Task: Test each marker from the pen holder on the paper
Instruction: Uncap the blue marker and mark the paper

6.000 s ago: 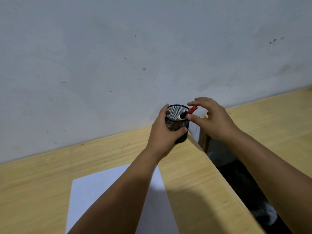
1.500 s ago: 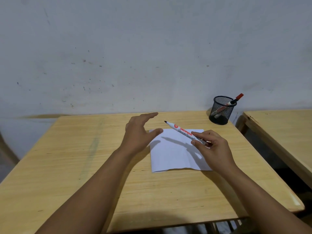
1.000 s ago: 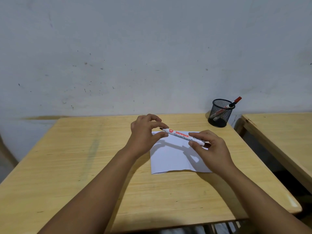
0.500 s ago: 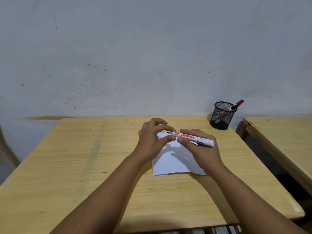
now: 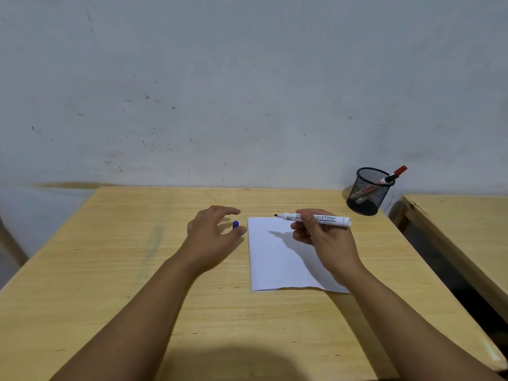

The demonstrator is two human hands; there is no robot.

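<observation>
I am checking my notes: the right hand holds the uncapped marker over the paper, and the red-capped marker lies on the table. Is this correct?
Not quite. The head view shows the red-capped marker standing in the mesh pen holder, not lying on the table. The right hand does hold the uncapped marker over the paper.

Two markers show: one white-barrelled marker (image 5: 316, 218) with its tip bare, above the far edge of the paper (image 5: 277, 259), and one red-capped marker (image 5: 391, 177) standing in the pen holder (image 5: 367, 192). There is one sheet of paper, one pen holder to the paper's far right, and one blue cap (image 5: 235, 224) just left of the paper. Two hands are in view, and two wooden tables: one table (image 5: 110, 270) under the paper, one second table (image 5: 461, 215) to its right.
</observation>
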